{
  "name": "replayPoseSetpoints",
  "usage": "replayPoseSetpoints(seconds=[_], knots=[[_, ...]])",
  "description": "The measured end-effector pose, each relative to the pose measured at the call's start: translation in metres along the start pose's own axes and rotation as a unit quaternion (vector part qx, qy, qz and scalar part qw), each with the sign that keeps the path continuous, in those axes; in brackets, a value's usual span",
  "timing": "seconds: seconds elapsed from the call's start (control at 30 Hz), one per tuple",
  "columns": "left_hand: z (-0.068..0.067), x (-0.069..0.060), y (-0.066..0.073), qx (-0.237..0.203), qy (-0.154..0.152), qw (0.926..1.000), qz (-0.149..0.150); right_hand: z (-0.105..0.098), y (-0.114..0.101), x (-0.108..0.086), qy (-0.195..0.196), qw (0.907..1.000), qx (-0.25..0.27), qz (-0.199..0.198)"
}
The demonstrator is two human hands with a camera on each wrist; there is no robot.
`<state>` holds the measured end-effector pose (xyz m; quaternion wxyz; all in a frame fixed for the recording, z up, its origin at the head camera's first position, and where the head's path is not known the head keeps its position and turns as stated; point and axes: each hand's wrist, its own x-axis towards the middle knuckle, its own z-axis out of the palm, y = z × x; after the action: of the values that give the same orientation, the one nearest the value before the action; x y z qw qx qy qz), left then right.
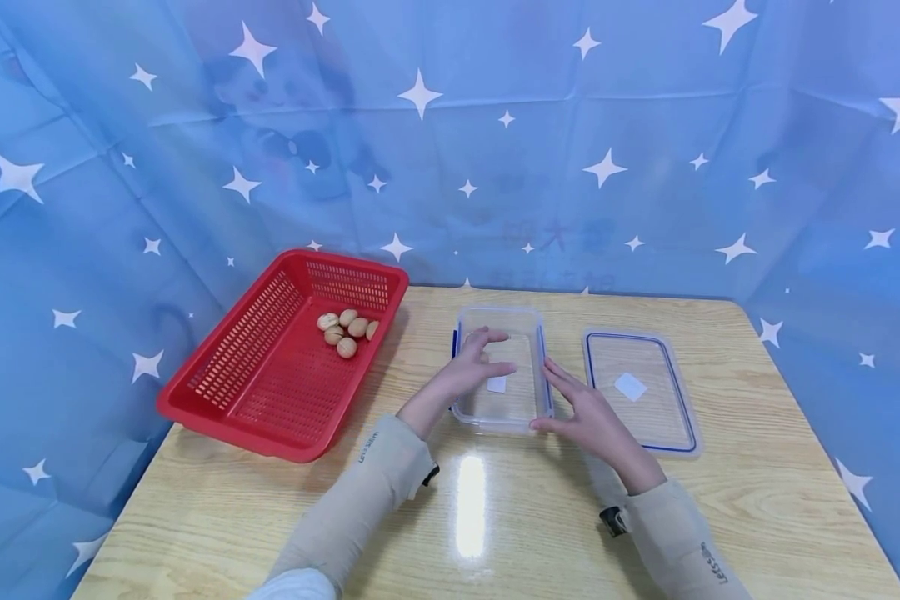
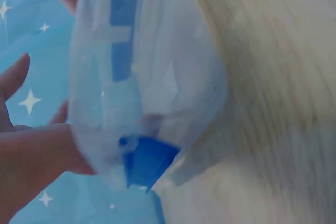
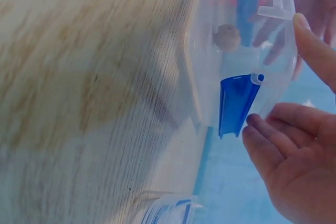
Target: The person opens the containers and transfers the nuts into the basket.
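Observation:
A clear plastic box point(image 1: 513, 408) with blue side latches stands uncovered on the table. My left hand point(image 1: 465, 371) reaches over its left rim, fingers spread and nothing gripped. A walnut point(image 3: 227, 38) shows through the box wall in the right wrist view; in the head view my left hand largely covers it. My right hand point(image 1: 588, 417) rests against the box's right side, thumb near the front corner and fingers along the wall by the blue latch point(image 3: 237, 103). Several walnuts point(image 1: 347, 347) lie in a red basket point(image 1: 270, 392) on the left.
The box's clear lid point(image 1: 648, 421), with a blue seal and a white label, lies flat to the right of the box. A blue star-patterned curtain point(image 1: 495, 150) hangs behind the wooden table point(image 1: 540, 533).

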<state>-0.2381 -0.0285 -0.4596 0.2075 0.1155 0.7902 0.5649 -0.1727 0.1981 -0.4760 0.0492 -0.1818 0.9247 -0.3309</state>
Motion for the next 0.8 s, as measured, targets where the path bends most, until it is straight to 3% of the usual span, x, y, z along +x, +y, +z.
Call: replayPoseSetpoints(seconds=[0.3,0.57,0.8], knots=[[0.023,0.016,-0.014,-0.027,0.039,0.9955,-0.082,0.001,-0.001,0.001,0.001,1.0000,0.004,0.004],[0.041,0.027,-0.024,-0.040,-0.002,0.9973,-0.062,0.002,0.001,0.000,0.003,1.0000,-0.001,0.003],[0.043,0.031,-0.026,-0.035,0.005,0.9973,-0.064,0.001,0.001,0.000,0.004,1.0000,-0.005,0.006]])
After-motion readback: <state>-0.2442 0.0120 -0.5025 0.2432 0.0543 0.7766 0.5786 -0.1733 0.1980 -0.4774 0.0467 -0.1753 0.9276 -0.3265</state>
